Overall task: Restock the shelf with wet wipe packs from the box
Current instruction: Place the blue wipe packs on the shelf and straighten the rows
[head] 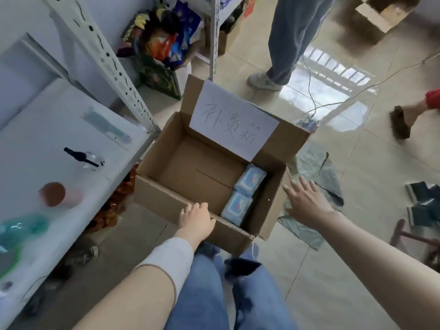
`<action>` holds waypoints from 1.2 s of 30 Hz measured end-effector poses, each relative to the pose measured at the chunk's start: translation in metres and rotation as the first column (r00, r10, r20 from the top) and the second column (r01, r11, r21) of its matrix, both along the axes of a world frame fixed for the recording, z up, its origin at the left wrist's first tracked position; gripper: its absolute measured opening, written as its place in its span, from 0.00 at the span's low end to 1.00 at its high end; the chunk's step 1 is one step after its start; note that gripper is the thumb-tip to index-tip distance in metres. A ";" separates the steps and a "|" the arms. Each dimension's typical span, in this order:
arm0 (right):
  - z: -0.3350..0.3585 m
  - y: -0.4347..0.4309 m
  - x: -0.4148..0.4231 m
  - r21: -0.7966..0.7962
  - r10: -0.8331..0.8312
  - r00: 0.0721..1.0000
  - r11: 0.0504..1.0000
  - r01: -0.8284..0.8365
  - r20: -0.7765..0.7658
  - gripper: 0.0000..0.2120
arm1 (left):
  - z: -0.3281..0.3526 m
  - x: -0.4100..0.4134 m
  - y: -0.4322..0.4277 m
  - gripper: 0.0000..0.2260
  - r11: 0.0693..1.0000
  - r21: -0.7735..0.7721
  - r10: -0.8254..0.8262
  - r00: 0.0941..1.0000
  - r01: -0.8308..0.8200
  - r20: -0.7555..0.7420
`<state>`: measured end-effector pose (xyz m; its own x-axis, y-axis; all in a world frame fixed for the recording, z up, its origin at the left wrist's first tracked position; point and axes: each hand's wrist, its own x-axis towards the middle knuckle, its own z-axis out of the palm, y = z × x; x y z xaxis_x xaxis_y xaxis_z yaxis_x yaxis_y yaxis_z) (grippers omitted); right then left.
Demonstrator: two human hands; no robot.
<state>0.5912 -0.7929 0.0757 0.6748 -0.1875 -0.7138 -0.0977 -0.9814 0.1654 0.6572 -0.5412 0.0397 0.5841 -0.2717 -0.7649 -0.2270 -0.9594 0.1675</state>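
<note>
Fingers of left hand (195,220) curl over box (157,195) rim; right hand (307,202) spread wide (wipe packs (242,194) inside).

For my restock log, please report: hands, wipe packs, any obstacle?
Left hand grips near rim of box; right hand open, outside right wall. Wipe packs inside, right side. Nothing covers them.

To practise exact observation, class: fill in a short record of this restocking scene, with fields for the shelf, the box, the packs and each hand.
shelf: white, at the left of the view
box: open cardboard, on the floor beside the shelf
wet wipe packs: blue, against the box's right inner wall
left hand: fingers curled over the box's near rim
right hand: open, fingers spread, outside the box's right wall
</note>
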 end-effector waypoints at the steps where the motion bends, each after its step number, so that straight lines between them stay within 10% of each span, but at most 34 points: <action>1: -0.005 -0.011 0.005 0.008 0.023 1.000 1.000 -0.023 -0.014 0.32 | -0.004 -0.003 -0.009 0.24 1.000 -0.001 0.030 1.000 -0.030 -0.009; 18: -0.154 -0.092 0.092 0.207 0.489 0.848 0.868 -0.451 -0.202 0.33 | -0.138 -0.037 -0.131 0.28 0.798 0.037 0.595 0.778 -0.601 -0.201; 25: -0.312 -0.064 0.153 0.127 0.648 0.743 0.761 -0.636 -0.168 0.37 | -0.306 -0.005 -0.111 0.32 0.877 0.148 0.480 0.823 -0.457 -0.304; 32: -0.371 -0.052 0.176 0.071 0.844 0.450 0.488 -0.870 -0.293 0.40 | -0.367 0.014 -0.101 0.44 0.937 0.130 0.344 0.786 -0.325 -0.513; 36: -0.377 -0.043 0.189 0.149 0.785 0.472 0.564 -0.812 -0.401 0.49 | -0.372 0.022 -0.093 0.39 0.935 0.083 0.324 0.737 -0.344 -0.593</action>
<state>0.7799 -0.8362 -0.3011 0.2258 0.2415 -0.9438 0.8077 -0.5881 0.0427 0.6796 -0.6340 -0.3326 0.0789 -0.1744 -0.9815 0.2606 -0.9467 0.1891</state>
